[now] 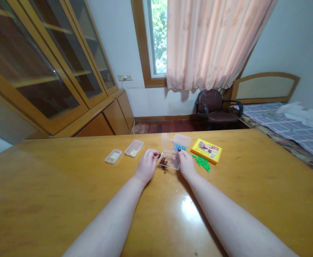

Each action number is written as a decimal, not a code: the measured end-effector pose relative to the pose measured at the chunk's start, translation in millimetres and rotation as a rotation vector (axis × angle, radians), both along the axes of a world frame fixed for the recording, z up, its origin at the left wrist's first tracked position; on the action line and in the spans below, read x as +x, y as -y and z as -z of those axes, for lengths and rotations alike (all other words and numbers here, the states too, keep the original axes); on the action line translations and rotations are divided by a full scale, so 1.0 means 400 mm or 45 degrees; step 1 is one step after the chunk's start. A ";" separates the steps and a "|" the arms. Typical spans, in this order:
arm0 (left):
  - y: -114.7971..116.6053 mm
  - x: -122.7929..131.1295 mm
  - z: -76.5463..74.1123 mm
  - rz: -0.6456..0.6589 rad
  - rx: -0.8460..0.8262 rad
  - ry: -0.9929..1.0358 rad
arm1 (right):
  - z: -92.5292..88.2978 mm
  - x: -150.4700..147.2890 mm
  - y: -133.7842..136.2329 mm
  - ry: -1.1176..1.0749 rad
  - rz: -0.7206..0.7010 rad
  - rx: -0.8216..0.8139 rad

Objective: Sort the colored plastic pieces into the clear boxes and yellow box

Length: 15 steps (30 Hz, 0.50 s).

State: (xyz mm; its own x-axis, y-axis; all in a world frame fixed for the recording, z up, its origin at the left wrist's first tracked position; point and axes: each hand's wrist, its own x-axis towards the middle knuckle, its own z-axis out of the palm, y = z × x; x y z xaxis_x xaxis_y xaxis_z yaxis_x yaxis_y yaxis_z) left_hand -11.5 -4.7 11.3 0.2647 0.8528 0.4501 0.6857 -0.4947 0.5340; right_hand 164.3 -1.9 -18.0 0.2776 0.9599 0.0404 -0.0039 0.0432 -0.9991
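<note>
Item: one clear box (174, 164), open, on the surface (65, 192) between my hands, its lid (167, 145) raised on the far side.

Contents: brown pieces (163, 161), heaped toward the left end. Strays (164, 172) lay just outside the near wall; a sleeve of wrist or a tug on the box could have scattered them farther.

Left grip (146, 165): narrow, closed on a small dark piece (159, 156) beside the box's left wall. Risk: a fingertip slip, dropping it outside the rim.

Right grip (186, 163): at the box's right side, a dark glossy thing (179, 150) at the fingertips; whether pinched or merely touched, I could not tell. Risk: uneven pressure there, tipping so light a box.

Beyond: blue pieces (179, 147), near the lid; knocked back, it could have pushed them about. Green pieces (202, 163), loose near my right hand, against the yellow carton (207, 150); a sideways sweep risked mixing colours.

Far left: two small boxes, one pale-filled (134, 148), one smaller (113, 157); well apart, least exposed.
</note>
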 end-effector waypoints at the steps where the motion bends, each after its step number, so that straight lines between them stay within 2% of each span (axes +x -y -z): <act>1: 0.005 0.002 -0.003 0.049 -0.019 -0.018 | -0.001 0.000 0.001 -0.002 -0.003 0.003; 5: 0.016 0.001 -0.011 0.156 -0.098 -0.047 | -0.014 0.005 0.002 -0.093 0.111 -0.007; 8: 0.019 0.000 -0.019 0.256 -0.160 -0.163 | -0.023 0.009 0.002 -0.160 0.206 -0.024; 11: 0.021 0.005 -0.021 0.349 -0.232 -0.327 | -0.027 0.010 0.002 -0.146 0.223 -0.031; 15: 0.019 0.005 -0.010 0.345 -0.274 -0.426 | -0.031 0.009 0.005 -0.150 0.216 -0.041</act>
State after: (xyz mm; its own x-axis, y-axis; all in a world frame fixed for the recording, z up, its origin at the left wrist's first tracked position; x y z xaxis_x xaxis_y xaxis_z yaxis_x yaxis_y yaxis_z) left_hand -9.6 -12.3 15.3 0.5905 0.7976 0.1232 0.6991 -0.5818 0.4156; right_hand 168.0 -3.8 -5.7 0.4367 0.8991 -0.0317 -0.1165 0.0216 -0.9930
